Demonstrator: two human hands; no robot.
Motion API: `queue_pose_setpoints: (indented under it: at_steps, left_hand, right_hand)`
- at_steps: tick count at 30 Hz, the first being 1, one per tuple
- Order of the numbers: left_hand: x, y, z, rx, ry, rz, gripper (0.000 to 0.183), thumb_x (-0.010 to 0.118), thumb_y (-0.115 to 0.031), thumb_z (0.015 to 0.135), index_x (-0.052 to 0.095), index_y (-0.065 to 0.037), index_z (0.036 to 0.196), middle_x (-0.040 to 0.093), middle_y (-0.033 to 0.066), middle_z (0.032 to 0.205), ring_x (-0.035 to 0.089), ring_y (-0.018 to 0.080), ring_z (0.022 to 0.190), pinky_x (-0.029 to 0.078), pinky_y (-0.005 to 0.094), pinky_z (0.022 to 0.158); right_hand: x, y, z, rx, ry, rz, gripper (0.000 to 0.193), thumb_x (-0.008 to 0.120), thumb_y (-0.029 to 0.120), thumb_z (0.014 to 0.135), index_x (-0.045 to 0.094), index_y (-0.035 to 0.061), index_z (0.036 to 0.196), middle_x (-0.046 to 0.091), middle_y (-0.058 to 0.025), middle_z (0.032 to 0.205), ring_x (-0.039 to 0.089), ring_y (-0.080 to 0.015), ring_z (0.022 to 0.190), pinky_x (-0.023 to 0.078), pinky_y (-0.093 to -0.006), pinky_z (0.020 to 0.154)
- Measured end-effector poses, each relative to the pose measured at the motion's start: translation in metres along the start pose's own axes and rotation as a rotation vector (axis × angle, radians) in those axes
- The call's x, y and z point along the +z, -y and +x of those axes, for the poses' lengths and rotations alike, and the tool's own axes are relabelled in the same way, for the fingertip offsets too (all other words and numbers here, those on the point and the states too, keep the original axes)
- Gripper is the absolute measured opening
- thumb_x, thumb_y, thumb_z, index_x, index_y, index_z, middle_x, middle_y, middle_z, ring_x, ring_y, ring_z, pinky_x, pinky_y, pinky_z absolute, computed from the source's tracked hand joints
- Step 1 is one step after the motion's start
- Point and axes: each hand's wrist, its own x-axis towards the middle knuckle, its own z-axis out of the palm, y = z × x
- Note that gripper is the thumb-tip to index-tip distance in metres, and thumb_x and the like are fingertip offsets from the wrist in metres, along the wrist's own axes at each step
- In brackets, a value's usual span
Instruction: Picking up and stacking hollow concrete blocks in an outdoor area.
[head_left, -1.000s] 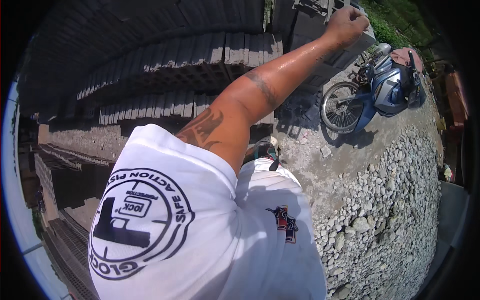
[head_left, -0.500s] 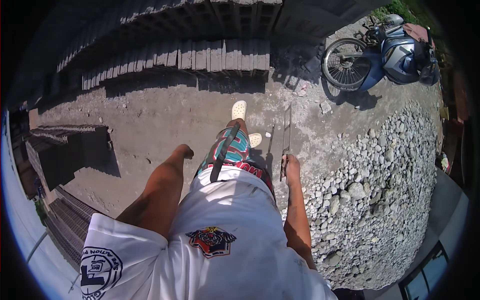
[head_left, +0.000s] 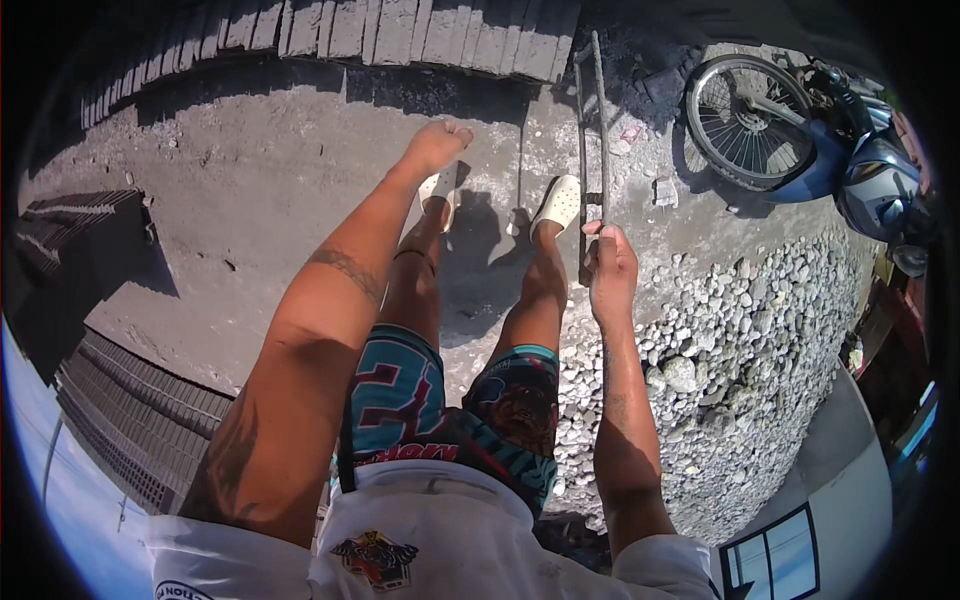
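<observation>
My right hand point(head_left: 612, 268) is closed round the near end of a long, narrow metal frame point(head_left: 593, 199). Two dark parallel rails joined by a crosspiece make up this frame, which points away from me toward the far blocks. My left hand point(head_left: 438, 148) is held out ahead, above one of my cream clogs, its fingers curled in. Nothing shows in it, though part of the fingers is turned from view.
A long row of grey concrete blocks point(head_left: 410, 35) stands along the far side. More blocks point(head_left: 75, 235) are stacked at the left. A gravel heap point(head_left: 720, 400) spreads on the right, below a parked motorcycle point(head_left: 860, 180). Broken pieces point(head_left: 665, 192) lie near its wheel.
My left hand has swung forward and to the right. The metal frame has moved farther ahead with my right hand. The far block row is nearer and my legs are apart.
</observation>
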Motion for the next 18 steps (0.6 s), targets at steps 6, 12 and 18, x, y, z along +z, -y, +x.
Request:
queue_pose_setpoints:
  at_steps: [6, 12, 18]
  left_hand:
    - [0.047, -0.022, 0.084, -0.033, -0.155, -0.066, 0.033, 0.058, -0.034, 0.093, 0.066, -0.003, 0.099, 0.068, 0.0072, 0.090, 0.063, 0.0158, 0.080, 0.049, 0.0307, 0.071]
    - [0.086, -0.052, 0.102, -0.130, -0.180, -1.081, 0.041, 0.045, -0.024, 0.098, 0.047, 0.000, 0.132, 0.062, 0.0167, 0.122, 0.063, 0.0278, 0.105, 0.053, 0.0417, 0.086]
    - [0.112, -0.051, 0.128, -0.062, -0.272, -1.492, 0.050, 0.026, -0.025, 0.099, 0.035, 0.003, 0.140, 0.051, 0.0217, 0.135, 0.050, 0.0354, 0.124, 0.040, 0.0527, 0.103]
  right_hand:
    - [-0.022, -0.008, 0.035, 0.224, 0.183, 0.069, 0.031, 0.045, 0.031, 0.104, 0.059, 0.0049, 0.097, 0.040, 0.0076, 0.060, 0.034, -0.0013, 0.049, 0.026, -0.0214, 0.043]
    - [-0.056, 0.013, 0.040, 0.038, 0.193, 0.024, 0.031, 0.044, 0.032, 0.104, 0.056, 0.0038, 0.098, 0.036, 0.0097, 0.059, 0.029, 0.0003, 0.049, 0.022, -0.0200, 0.044]
    - [-0.067, -0.005, 0.069, 0.247, 0.264, 0.079, 0.032, 0.047, 0.034, 0.103, 0.058, 0.0049, 0.099, 0.037, 0.0081, 0.060, 0.032, -0.0010, 0.050, 0.024, -0.0203, 0.044]
